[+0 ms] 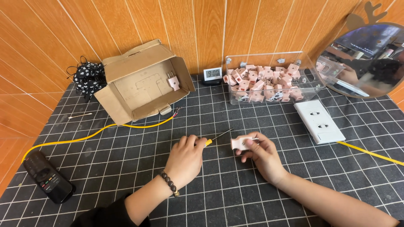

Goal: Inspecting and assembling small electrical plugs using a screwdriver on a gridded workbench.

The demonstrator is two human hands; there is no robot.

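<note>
My left hand (186,159) rests on the dark gridded mat (219,197) and grips a small screwdriver (218,138) with a yellow handle; its thin shaft points up and to the right. My right hand (261,152) holds a pale pink plug adapter (241,143) just right of the screwdriver tip, its metal prongs pointing right. The two hands are close together at the middle of the mat. A beaded bracelet sits on my left wrist.
An open cardboard box (143,90) with one pink plug (173,81) stands at the back left. A clear bin (269,80) holds several pink plugs. A white wall socket (319,121), yellow cable (97,133), small clock (212,74), black remote (47,176), mirror (366,59) and dark cloth (87,79) are around.
</note>
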